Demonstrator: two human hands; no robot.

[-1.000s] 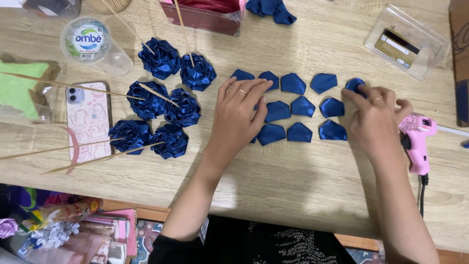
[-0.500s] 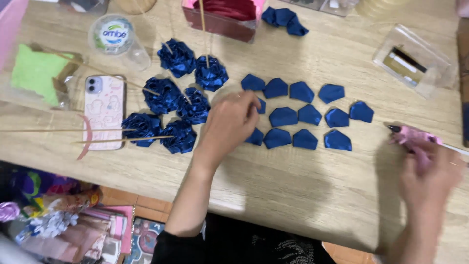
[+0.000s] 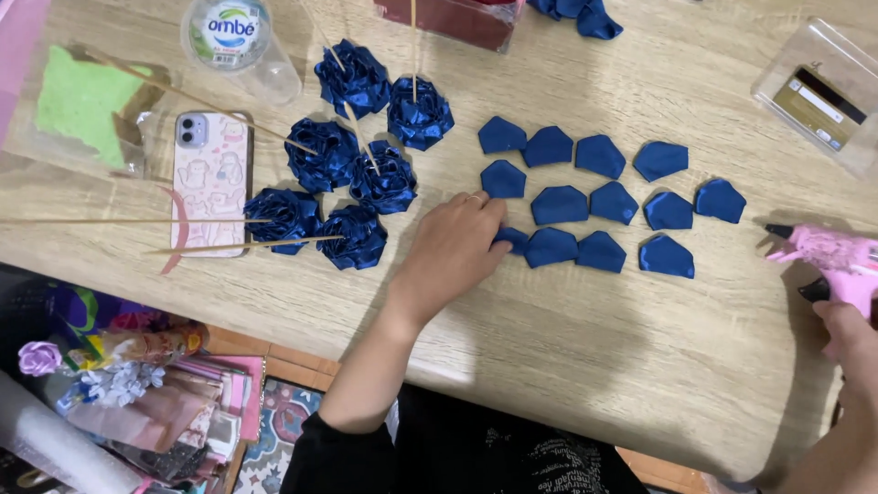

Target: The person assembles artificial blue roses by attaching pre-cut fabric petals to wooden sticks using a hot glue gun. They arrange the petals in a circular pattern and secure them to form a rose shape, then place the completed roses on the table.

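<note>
Here my left hand (image 3: 455, 249) lies palm down near the middle of the frame, its fingertips pressing on a blue petal (image 3: 512, 240) at the left end of the bottom row; the grip is loose and flat, closed on nothing. The other blue fabric petals (image 3: 599, 203) spread in three rough rows to the right of it on the wooden surface (image 3: 567, 348). My right hand (image 3: 852, 343) sits at the right edge of the frame, wrapped around the handle of a pink glue gun (image 3: 828, 253) whose nozzle points left toward the petals, well apart from them. Left of my left hand lie finished blue ribbon roses (image 3: 352, 178) on thin wooden sticks (image 3: 242, 244). A phone (image 3: 210, 183) in a pale patterned case lies beside them, toward the left of the frame.
</note>
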